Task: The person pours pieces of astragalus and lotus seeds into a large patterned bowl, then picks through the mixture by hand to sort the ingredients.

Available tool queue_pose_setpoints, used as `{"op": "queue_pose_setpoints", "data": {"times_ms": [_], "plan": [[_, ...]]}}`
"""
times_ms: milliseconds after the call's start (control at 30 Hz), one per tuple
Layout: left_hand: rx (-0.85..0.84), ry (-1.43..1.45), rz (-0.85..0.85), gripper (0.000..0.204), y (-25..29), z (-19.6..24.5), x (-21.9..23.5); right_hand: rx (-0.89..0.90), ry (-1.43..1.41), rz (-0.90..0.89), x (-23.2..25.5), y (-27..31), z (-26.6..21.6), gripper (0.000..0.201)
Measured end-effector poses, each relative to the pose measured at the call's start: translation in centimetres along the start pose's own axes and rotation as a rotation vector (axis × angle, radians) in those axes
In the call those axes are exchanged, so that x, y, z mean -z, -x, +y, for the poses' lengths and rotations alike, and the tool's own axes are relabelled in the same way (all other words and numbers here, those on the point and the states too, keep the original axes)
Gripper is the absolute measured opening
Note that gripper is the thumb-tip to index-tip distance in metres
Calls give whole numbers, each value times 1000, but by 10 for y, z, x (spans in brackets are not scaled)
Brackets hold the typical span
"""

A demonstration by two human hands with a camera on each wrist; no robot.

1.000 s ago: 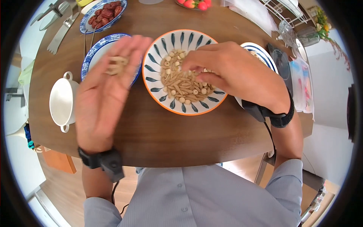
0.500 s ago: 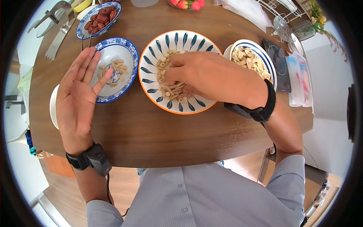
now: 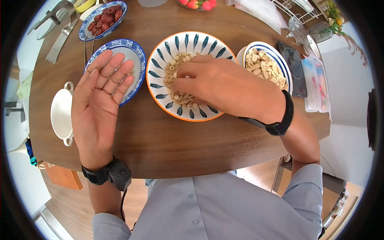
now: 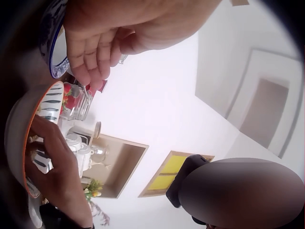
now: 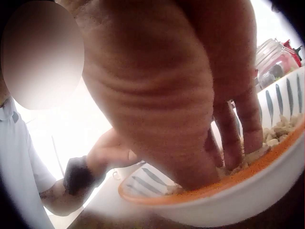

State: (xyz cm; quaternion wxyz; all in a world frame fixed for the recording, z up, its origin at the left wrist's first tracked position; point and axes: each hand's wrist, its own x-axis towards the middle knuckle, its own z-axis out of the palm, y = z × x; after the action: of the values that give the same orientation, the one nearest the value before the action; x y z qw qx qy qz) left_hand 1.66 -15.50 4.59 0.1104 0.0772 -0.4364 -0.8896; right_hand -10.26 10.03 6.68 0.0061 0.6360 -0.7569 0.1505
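Note:
My left hand [image 3: 100, 104] is raised palm up, its fingers loosely bent and its palm bare. It overlaps the near left part of a blue-rimmed bowl [image 3: 138, 56] and hides most of the bowl's inside. My right hand [image 3: 224, 86] reaches down into a large orange-rimmed bowl [image 3: 160, 96] with dark leaf marks. Its fingers [image 5: 232, 148] dip among slender light-brown pieces [image 3: 182, 98] and round pale lotus seeds [image 3: 176, 58]. The fingertips are hidden, so I cannot tell whether they grip a piece.
A bowl of pale dried slices [image 3: 264, 66] stands at the right, beside a black flat device [image 3: 294, 66]. A white two-handled cup [image 3: 61, 116] is at the left. Behind are a dish of red dates [image 3: 106, 22] and tongs [image 3: 60, 42].
One second ago slender pieces lay on the left palm; by half a second ago they showed in the blue-rimmed bowl and the palm was bare. The right hand has reached deeper into the orange-rimmed bowl.

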Motion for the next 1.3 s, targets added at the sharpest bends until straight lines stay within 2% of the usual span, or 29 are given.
{"op": "queue_pose_setpoints", "data": {"times_ms": [200,267,500,567,667,800,867,900,967,1000,1067,1100,1233,1300], "plan": [[70,73,-66,47,-1,-8,-2,-51,-23,-58,3,-5,0,20],[68,77,-84,47,0,-9,-4,-60,-31,-137,5,-6,4,20],[77,43,-112,47,4,-12,-34,-127,-164,-139,5,-8,21,17],[117,29,-111,46,6,-16,-45,-166,-287,-155,10,-10,24,5],[120,-37,-188,53,7,-19,-47,-98,-254,-125,10,-10,31,7],[122,-42,-162,53,10,-20,-55,-77,-365,-57,21,-9,38,10],[176,14,-146,55,10,-24,-59,-178,-348,-70,41,-10,33,12],[171,14,-142,55,10,-27,-61,-172,-348,-71,48,-9,31,12],[304,287,-120,55,10,-33,-66,-270,-438,-44,62,-12,24,17],[297,288,-113,55,10,-36,-67,-260,-440,-49,72,-16,15,17],[424,563,-170,53,11,-42,-68,-78,-325,11,88,-23,-5,14],[427,630,-216,49,10,-48,-67,5,-235,25,80,-23,-5,14],[391,722,-304,47,8,-59,-67,-88,-390,-95,60,-27,5,14],[382,686,-280,50,10,-56,-69,-67,-254,120,57,-24,0,18]]}}
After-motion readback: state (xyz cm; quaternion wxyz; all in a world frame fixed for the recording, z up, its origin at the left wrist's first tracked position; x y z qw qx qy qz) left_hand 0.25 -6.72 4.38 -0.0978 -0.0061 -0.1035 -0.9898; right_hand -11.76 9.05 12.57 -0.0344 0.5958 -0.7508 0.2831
